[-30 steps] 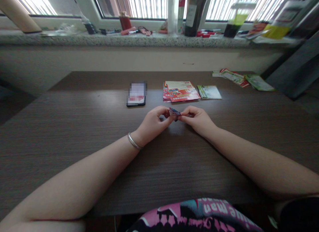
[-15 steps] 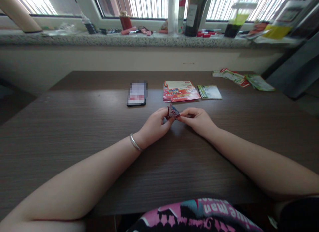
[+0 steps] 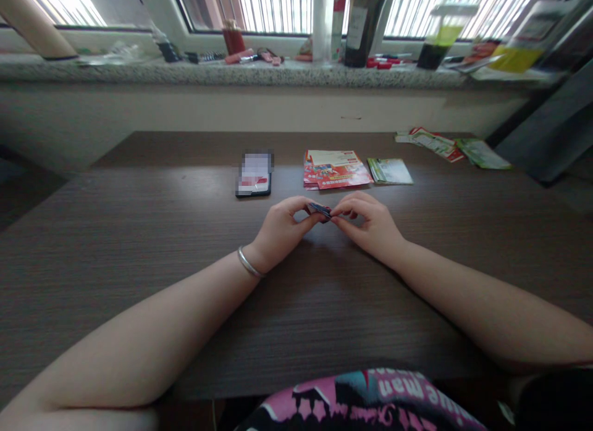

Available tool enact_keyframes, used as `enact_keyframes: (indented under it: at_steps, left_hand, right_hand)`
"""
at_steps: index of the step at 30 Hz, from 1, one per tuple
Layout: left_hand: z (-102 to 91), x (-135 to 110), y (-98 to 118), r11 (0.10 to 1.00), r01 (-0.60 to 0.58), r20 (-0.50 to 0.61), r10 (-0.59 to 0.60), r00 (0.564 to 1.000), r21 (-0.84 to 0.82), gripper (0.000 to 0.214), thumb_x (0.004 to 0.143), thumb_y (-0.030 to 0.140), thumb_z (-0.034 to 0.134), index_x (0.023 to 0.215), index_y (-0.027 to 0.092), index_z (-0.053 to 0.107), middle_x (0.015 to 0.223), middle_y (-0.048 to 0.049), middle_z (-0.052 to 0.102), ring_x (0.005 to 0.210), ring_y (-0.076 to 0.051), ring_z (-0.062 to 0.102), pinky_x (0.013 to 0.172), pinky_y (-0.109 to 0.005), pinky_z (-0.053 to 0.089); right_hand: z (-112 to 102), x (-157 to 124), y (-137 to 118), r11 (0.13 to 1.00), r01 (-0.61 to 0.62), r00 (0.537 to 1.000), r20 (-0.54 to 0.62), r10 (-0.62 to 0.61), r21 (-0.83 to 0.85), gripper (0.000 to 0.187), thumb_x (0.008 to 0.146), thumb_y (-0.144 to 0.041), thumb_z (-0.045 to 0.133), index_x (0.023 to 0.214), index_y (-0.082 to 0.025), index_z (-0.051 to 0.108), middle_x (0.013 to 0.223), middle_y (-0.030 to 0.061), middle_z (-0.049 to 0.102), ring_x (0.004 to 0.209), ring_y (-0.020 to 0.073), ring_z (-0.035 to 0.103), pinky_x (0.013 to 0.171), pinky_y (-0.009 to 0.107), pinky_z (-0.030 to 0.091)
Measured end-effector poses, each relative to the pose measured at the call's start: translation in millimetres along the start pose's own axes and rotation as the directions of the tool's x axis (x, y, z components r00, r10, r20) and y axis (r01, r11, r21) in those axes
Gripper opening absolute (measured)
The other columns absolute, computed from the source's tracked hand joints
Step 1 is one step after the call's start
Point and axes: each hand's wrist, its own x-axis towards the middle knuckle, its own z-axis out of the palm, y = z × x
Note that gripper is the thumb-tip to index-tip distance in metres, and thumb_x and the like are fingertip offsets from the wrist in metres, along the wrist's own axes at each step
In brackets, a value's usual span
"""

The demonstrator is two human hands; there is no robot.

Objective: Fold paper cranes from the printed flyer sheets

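A small folded piece of printed paper (image 3: 320, 210), dark bluish with red and white, is held between both hands just above the table. My left hand (image 3: 286, 224), with a silver bangle at its wrist, pinches the paper's left side between thumb and fingers. On the other side, the thumb and index finger of my right hand (image 3: 368, 220) close on its right end. Fingers cover much of the paper, so its full shape is hidden.
Beyond my hands on the dark wooden table (image 3: 139, 246) lie a phone (image 3: 254, 175), a stack of red printed cards (image 3: 340, 170) and a green-white packet (image 3: 390, 171). Several paper strips (image 3: 435, 144) lie at the far right. Bottles (image 3: 365, 26) line the windowsill.
The paper stood up as a crumpled peak and now lies flatter and narrower between my fingers. My right hand has tilted up slightly, and my left hand has shifted a little left.
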Motion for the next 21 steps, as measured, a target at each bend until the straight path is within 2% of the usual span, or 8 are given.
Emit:
enact_keyframes:
  at_steps: [3,8,13,18,21]
  left_hand:
    - [0.0,0.1,-0.1,1.000,-0.010,0.001,0.010,1.000,0.026,0.009,0.082,0.025,0.070,0.088,0.019,0.072,0.087,-0.0019,0.073,0.081,-0.015,0.067,0.079,-0.028,0.050]
    - [-0.7,-0.1,0.5,0.998,-0.031,-0.009,0.031,0.999,0.060,0.007,0.081,0.024,0.072,0.085,0.018,0.071,0.085,-0.0015,0.073,0.077,-0.014,0.066,0.075,-0.027,0.050]
    - [-0.2,-1.0,-0.7,0.998,-0.036,-0.007,0.036,0.999,0.060,0.008,0.080,0.025,0.072,0.082,0.018,0.068,0.081,-0.0005,0.070,0.075,-0.013,0.064,0.074,-0.027,0.052]
    - [6.4,-2.6,-2.4,0.992,-0.015,0.022,0.018,1.000,-0.125,0.034,0.079,0.013,0.068,0.111,0.019,0.060,0.084,0.0010,0.064,0.077,-0.011,0.065,0.077,-0.026,0.056]
    - [8.6,-3.3,-1.9,0.985,-0.028,0.030,0.034,0.999,-0.169,0.018,0.082,0.016,0.066,0.098,0.017,0.059,0.088,-0.0016,0.064,0.079,-0.012,0.066,0.075,-0.026,0.057]
  right_hand:
    - [0.2,-0.1,0.9,1.000,-0.009,1.000,0.002,0.009,-0.004,0.008,0.087,-0.023,0.061,0.086,-0.021,0.069,0.085,0.0044,0.067,0.081,0.0170,0.060,0.068,0.031,0.048]
    - [0.9,-0.4,3.5,0.998,0.007,1.000,-0.005,-0.007,-0.055,0.005,0.082,-0.021,0.066,0.085,-0.021,0.069,0.083,0.0040,0.068,0.078,0.0168,0.059,0.067,0.031,0.048]
    - [2.2,-0.7,3.6,0.996,0.021,1.000,0.024,-0.019,-0.089,0.005,0.082,-0.019,0.063,0.085,-0.021,0.067,0.086,0.0041,0.068,0.083,0.0179,0.060,0.071,0.032,0.048]
    - [4.5,1.1,0.2,0.996,-0.082,0.994,0.063,0.085,-0.041,0.007,0.076,-0.014,0.059,0.076,-0.021,0.059,0.083,0.0032,0.066,0.079,0.0172,0.059,0.067,0.031,0.049]
    - [5.4,2.1,-1.5,0.991,-0.137,0.990,0.030,0.136,0.006,0.009,0.073,-0.013,0.057,0.075,-0.022,0.055,0.083,0.0030,0.065,0.077,0.0172,0.059,0.067,0.032,0.049]
